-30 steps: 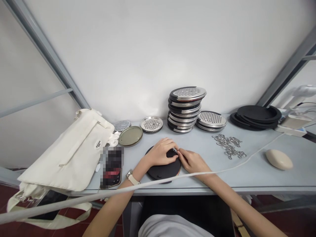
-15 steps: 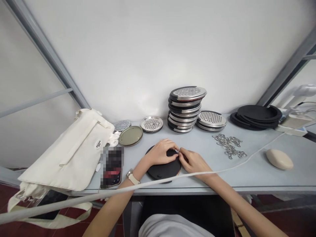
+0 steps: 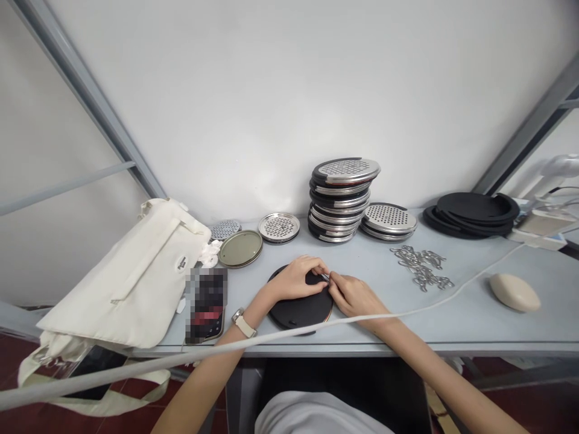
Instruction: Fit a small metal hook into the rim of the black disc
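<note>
Head camera: nearest of all, a white cord (image 3: pixel 357 319) runs across in front of both arms, and a cream watch (image 3: pixel 244 323) sits on the left wrist. Just past the cord, a black round disc (image 3: pixel 296 314) lies flat on the gray table (image 3: pixel 375 256), under the left hand (image 3: pixel 299 278). That hand rests on it with bent fingers, and I can't tell if its tips are gripping anything. The right hand (image 3: pixel 355 295) touches the disc's right side, its thumb and finger pinched on a small shiny metal piece (image 3: pixel 325 277) where the two hands meet. Left of the hands lie a phone (image 3: pixel 212 330) and a big white bag (image 3: pixel 131 283). Right of them are a heap of metal hooks (image 3: pixel 420 266) and, farther right, a smooth cream lump (image 3: pixel 514 292). Farther back, beyond the left hand, are green round plates (image 3: pixel 240 248) and a round metal plate full of holes (image 3: pixel 279 228). Beyond the right hand stand a tall stack of metal and black rounds (image 3: pixel 341 208) and a shorter stack (image 3: pixel 389 220). Black round lids (image 3: pixel 474 211) lie far to the right. Last comes the white wall (image 3: pixel 271 108).
</note>
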Available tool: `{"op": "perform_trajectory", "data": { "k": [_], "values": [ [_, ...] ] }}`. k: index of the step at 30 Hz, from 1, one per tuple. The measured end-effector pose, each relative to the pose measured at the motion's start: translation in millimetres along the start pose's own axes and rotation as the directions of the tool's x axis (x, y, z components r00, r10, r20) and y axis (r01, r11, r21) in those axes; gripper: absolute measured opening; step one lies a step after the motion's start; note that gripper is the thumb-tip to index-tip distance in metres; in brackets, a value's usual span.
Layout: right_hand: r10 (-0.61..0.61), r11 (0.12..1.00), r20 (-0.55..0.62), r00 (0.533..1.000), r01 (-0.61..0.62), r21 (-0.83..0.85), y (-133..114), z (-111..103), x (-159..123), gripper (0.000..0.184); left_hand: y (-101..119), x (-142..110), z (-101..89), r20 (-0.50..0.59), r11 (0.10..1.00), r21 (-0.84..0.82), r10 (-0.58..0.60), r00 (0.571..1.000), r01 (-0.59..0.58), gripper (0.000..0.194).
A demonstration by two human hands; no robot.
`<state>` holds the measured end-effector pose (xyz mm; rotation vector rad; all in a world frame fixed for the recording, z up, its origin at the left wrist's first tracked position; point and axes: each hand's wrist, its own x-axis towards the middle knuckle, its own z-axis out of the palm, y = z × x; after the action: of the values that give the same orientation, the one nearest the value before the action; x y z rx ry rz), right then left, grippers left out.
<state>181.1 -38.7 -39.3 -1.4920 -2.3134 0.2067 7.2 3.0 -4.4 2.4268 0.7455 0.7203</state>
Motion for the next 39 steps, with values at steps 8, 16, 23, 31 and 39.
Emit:
{"op": "perform_trajectory", "data": {
  "k": [8,16,23,31,39],
  "values": [
    [-0.010,1.000,0.005,1.000,0.010,-0.017,-2.5,-3.5,-1.1,0.025,0.7,0.5,-1.2,0.012,0.999,-0.046,-0.012,1.000,0.013,0.019],
    [-0.030,0.998,-0.002,1.000,0.030,-0.052,-0.3,-0.3,-0.1,0.024,-0.7,0.1,0.1,-0.025,0.999,0.037,0.007,1.000,-0.006,0.021],
    [-0.024,0.998,0.011,1.000,0.024,-0.062,0.0,0.1,0.0,0.024,0.2,0.6,-0.7,-0.026,0.998,0.057,0.010,1.000,-0.008,0.019],
    [-0.030,0.997,0.004,1.000,0.030,-0.077,0.8,1.9,0.5,0.023,-0.4,0.8,-0.2,-0.033,0.997,0.076,0.008,0.999,-0.006,0.019],
    [-0.042,0.994,-0.009,0.999,0.041,-0.100,0.2,1.2,-0.4,0.022,-1.8,0.3,-0.5,-0.028,0.995,0.096,0.012,1.000,-0.009,0.021]
  ]
}}
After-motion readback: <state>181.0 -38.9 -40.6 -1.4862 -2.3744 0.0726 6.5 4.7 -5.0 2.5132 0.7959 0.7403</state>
